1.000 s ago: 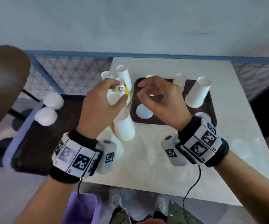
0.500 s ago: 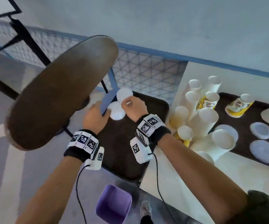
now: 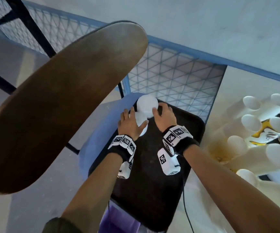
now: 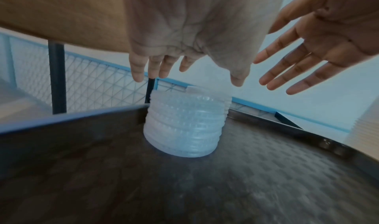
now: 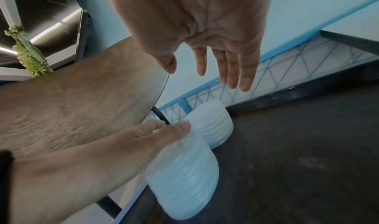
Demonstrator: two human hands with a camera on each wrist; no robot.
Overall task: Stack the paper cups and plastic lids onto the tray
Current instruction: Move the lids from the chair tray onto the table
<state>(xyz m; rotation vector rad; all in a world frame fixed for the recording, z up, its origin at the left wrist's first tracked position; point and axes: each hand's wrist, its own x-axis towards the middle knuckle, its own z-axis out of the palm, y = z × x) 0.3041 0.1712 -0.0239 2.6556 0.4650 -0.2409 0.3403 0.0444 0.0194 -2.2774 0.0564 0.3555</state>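
Two stacks of clear plastic lids stand in the far left corner of the dark tray point(image 3: 152, 165): a near stack point(image 3: 140, 122) and a far stack point(image 3: 146, 105). My left hand point(image 3: 136, 118) lies over the near stack point(image 5: 182, 175), its straight fingers point(image 5: 164, 130) resting on top. My right hand point(image 3: 161, 111) hovers beside the far stack point(image 5: 211, 123), fingers spread and holding nothing. In the left wrist view, a lid stack point(image 4: 184, 125) stands under my left hand point(image 4: 190, 75). White and yellow-printed paper cups point(image 3: 253, 132) lie heaped on the table to the right.
The tray rests on a blue seat point(image 3: 102, 132) beside the white table point(image 3: 228, 98). A big brown round seat point(image 3: 60, 98) juts in close at the left, above the tray corner. A mesh fence point(image 3: 169, 73) runs behind. A purple bin point(image 3: 117, 221) stands below.
Both hands came from the cups on the table over to the left tray. The right hand's fingers, bent at the lid stacks half a second ago, are now straight and off them.
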